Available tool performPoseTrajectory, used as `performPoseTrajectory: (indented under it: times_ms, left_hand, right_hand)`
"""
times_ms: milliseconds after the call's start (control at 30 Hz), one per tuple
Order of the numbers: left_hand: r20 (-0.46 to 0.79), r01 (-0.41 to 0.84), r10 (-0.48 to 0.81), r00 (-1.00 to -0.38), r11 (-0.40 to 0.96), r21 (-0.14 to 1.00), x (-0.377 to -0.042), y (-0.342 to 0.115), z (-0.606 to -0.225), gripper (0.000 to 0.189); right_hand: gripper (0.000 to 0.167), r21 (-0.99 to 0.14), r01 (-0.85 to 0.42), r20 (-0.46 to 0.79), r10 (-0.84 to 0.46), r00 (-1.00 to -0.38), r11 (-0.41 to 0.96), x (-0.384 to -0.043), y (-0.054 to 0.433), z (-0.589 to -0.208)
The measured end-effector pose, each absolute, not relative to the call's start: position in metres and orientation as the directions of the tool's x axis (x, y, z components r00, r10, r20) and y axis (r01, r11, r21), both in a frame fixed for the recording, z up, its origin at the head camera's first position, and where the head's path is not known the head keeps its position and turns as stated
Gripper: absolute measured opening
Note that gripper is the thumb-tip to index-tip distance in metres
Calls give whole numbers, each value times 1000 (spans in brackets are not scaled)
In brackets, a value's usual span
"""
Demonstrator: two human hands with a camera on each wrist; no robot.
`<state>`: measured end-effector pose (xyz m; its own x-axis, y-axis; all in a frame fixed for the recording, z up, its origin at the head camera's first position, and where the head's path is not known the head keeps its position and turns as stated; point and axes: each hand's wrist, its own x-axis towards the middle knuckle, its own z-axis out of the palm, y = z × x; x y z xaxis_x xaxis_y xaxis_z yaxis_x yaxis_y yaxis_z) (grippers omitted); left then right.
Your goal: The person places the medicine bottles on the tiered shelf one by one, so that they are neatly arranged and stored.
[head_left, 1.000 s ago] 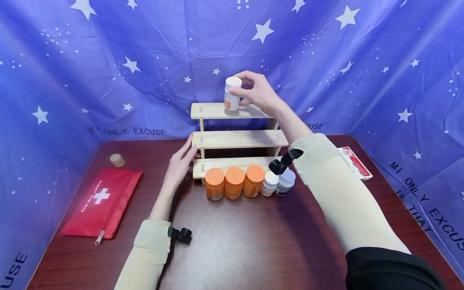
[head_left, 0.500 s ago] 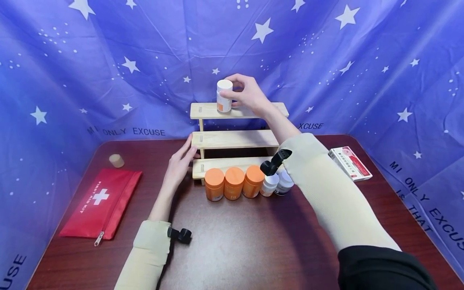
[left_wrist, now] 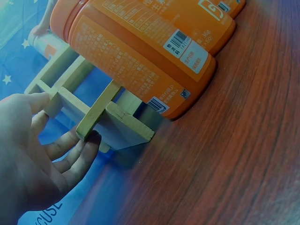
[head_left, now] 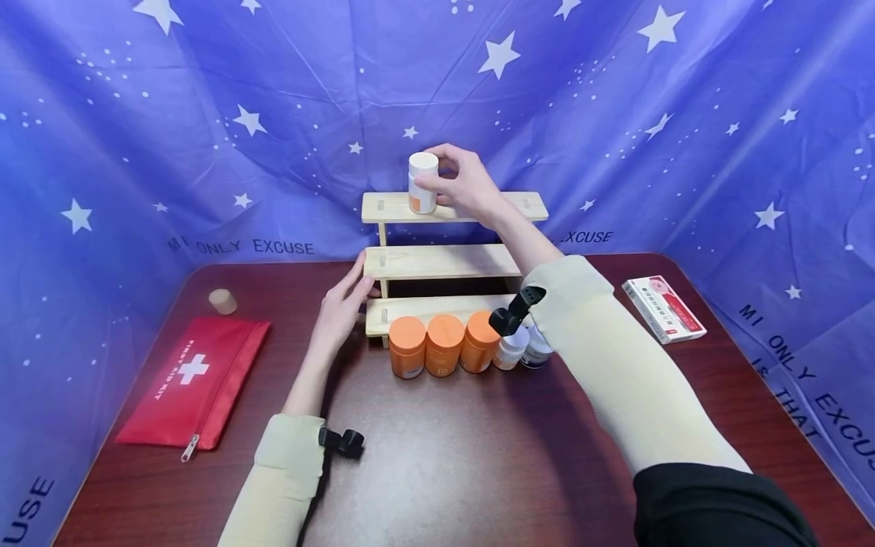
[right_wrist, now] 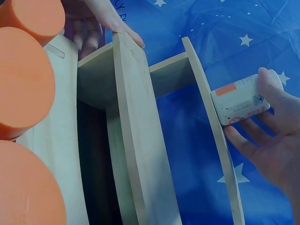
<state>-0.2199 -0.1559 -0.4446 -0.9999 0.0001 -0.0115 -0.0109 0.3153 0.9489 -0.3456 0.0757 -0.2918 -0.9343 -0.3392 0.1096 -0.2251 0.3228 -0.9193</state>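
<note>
In the head view a three-tier wooden display shelf (head_left: 437,260) stands at the back of the table. My right hand (head_left: 465,182) holds a small white pill bottle (head_left: 422,196) with an orange patch on its label, thumb on the near side. The bottle is upright on the top tier, left of its middle; the right wrist view has its base (right_wrist: 220,108) against that board. My left hand (head_left: 339,300) grips the shelf's left end at the middle tier. In the left wrist view its fingers (left_wrist: 77,161) curl round the wooden edge.
Three orange bottles (head_left: 444,346) and two white ones (head_left: 509,351) stand in a row before the bottom tier, the rightmost partly behind the right sleeve. A red first aid pouch (head_left: 198,380) and a small wooden cylinder (head_left: 222,301) lie left; a medicine box (head_left: 664,308) lies right.
The right hand has carried the white pill bottle a little left and down onto the top tier, and keeps hold of it. The left hand stays on the shelf's end.
</note>
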Motion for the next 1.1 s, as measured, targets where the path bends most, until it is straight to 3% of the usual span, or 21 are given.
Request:
performPoseTrajectory:
  times_ms: [800, 1100]
  left_hand:
    - [-9, -10, -4, -1000, 313, 950, -221, -157, -445, 57]
    - [-21, -22, -7, -1000, 302, 953, -221, -156, -447, 56]
  right_hand:
    - [58, -919, -239, 132, -327, -936, 313, -329, 103, -305]
    - [54, -952, -250, 191, -297, -936, 175, -312, 127, -315]
